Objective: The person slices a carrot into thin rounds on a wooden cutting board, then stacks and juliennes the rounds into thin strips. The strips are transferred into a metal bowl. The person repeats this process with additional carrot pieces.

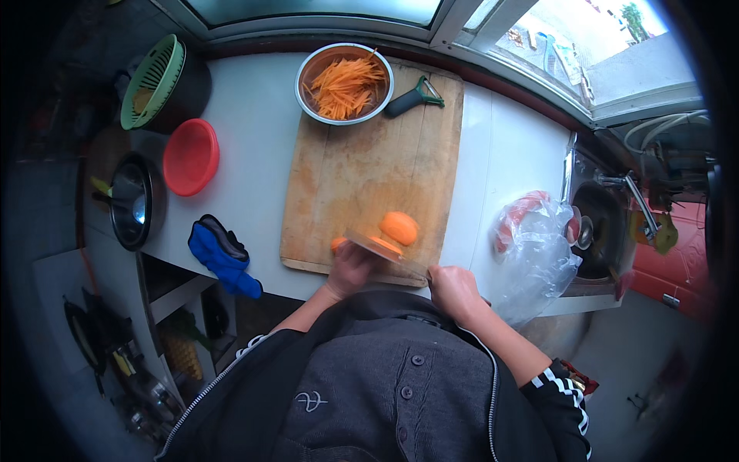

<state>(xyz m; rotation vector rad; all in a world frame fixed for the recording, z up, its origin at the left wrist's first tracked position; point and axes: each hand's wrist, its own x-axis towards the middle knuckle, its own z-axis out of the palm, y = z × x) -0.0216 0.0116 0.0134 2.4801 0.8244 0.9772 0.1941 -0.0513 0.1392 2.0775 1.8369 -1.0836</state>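
Note:
My right hand [453, 289] is closed on the handle of a kitchen knife [374, 246], its blade slanting over the near end of a wooden cutting board [381, 167]. Beside the blade, my left hand [353, 267] rests on a piece of carrot [337, 243]; the blade and fingers partly hide it. Orange slices lie along the blade's far side. Just beyond them is a thick peeled carrot piece [399, 228]. Shredded carrot [346, 86] fills a metal bowl [298, 92] at the board's far end, with a dark-handled peeler [410, 101] to its right.
Left on the white counter [248, 150] are a green basket [176, 58] in a dark container, a red plastic bowl [191, 157], dark bowls [135, 202] and a blue cloth item [222, 254]. A clear plastic bag [534, 260] lies right, beside the sink [600, 231]. Windows border the far edge.

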